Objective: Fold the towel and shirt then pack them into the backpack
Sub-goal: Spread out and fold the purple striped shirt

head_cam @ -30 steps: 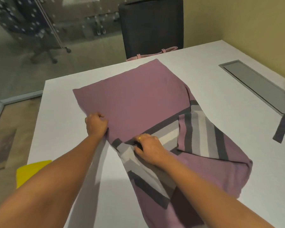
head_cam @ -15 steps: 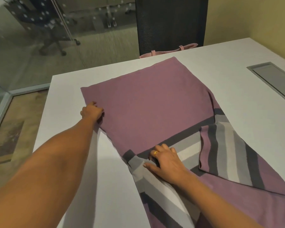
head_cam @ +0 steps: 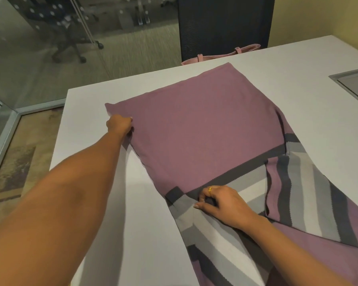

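I'm squaring the towel (head_cam: 205, 129): left grip (head_cam: 120, 125) clutching its side edge, right grip (head_cam: 219, 201) pinching the striped hem; folding across next, I reckon.

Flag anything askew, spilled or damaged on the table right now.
No spill or damage. The towel lies skewed to the table edges. By the right hand, which pinches the dark band, a striped flap is turned unevenly across the rest. The left hand grips the towel's left edge.
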Demonstrator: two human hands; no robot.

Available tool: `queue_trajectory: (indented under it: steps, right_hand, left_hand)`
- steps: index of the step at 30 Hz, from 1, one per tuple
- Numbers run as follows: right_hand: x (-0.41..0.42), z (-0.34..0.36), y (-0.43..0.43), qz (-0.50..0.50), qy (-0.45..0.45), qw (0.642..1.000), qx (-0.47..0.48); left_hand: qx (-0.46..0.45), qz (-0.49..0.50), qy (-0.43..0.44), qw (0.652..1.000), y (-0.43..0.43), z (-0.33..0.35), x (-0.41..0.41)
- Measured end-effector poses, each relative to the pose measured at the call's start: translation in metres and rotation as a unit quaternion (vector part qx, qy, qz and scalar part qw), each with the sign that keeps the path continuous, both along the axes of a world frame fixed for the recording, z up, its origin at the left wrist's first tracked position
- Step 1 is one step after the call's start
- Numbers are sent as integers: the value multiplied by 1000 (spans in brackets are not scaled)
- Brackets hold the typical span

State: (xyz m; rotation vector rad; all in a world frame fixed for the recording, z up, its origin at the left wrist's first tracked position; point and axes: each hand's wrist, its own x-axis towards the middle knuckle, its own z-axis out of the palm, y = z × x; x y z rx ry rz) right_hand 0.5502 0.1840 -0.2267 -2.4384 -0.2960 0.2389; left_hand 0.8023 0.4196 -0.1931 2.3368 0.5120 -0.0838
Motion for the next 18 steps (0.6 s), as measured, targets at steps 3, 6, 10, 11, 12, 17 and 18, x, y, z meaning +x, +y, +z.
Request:
queue_trajectory:
  steps: [3, 6, 10, 11, 12, 17, 18]
  right_hand:
    - [-2, 1, -7, -23, -1, 999, 25]
    - [-1, 1, -19, -56, -6, 998, 39]
    - [-1, -8, -30, -78, -17, 996, 41]
    - [-1, -10, -30, -81, -18, 996, 42]
    - [-1, -11, -30, -85, -17, 995, 47]
    - [2, -9, -32, -105, -8, 991, 85]
    - [3, -6, -32, -106, 0, 990, 91]
  left_hand:
    - [17, 7, -9, 1000, -18, 8, 7]
    - [45, -12, -26, 999, -41, 14, 16]
    - [11, -94, 11, 995, -68, 13, 23]
    - [-24, -122, 36, 992, -73, 11, 22]
    - [-54, -148, 48, 986, -76, 9, 21]
    - [-69, -142, -38, 987, -71, -8, 2]
    - [-52, -149, -54, 986, -68, -13, -4]
